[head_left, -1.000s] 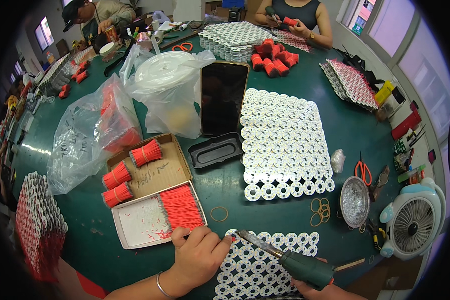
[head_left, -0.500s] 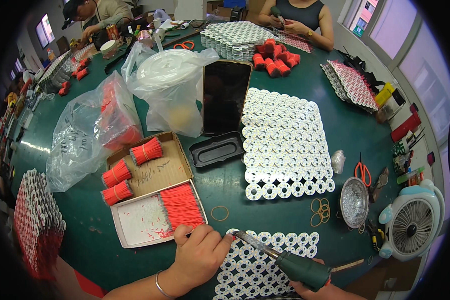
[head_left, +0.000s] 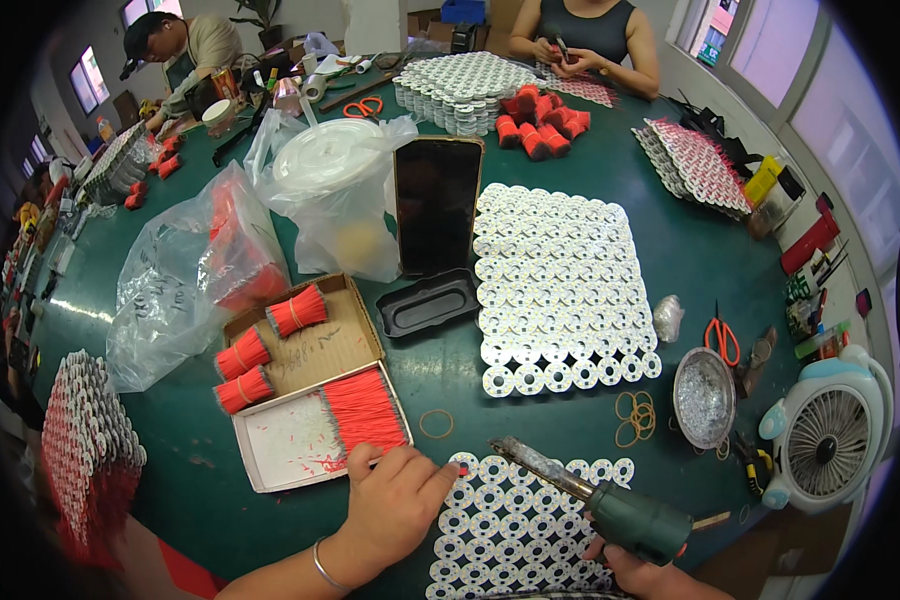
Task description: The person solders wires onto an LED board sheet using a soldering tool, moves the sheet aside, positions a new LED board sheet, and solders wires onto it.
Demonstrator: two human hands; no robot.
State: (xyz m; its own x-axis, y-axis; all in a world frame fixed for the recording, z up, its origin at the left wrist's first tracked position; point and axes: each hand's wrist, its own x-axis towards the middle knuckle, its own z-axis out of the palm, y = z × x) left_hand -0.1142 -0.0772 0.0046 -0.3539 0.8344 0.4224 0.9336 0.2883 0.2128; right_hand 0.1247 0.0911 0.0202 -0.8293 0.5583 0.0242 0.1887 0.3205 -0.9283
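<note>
My left hand, with a bracelet at the wrist, is closed in a pinch at the top left corner of a sheet of round white circuit boards. A short red wire shows at its fingertips, over the corner disc. My right hand grips the green handle of a soldering gun. Its metal tip points up and left, raised above the sheet's top edge and apart from the wire. Left of the sheet, a shallow box holds a row of loose red wires.
Bundled red wires lie in a cardboard lid. Beyond are a black tray, an upright phone, a bagged tub and a larger board sheet. A metal bowl and fan stand right. Two people work at the far side.
The soldering gun's tip has lifted off the corner disc and moved up and right. My left hand stays near the corner with the red wire. The view has shifted slightly.
</note>
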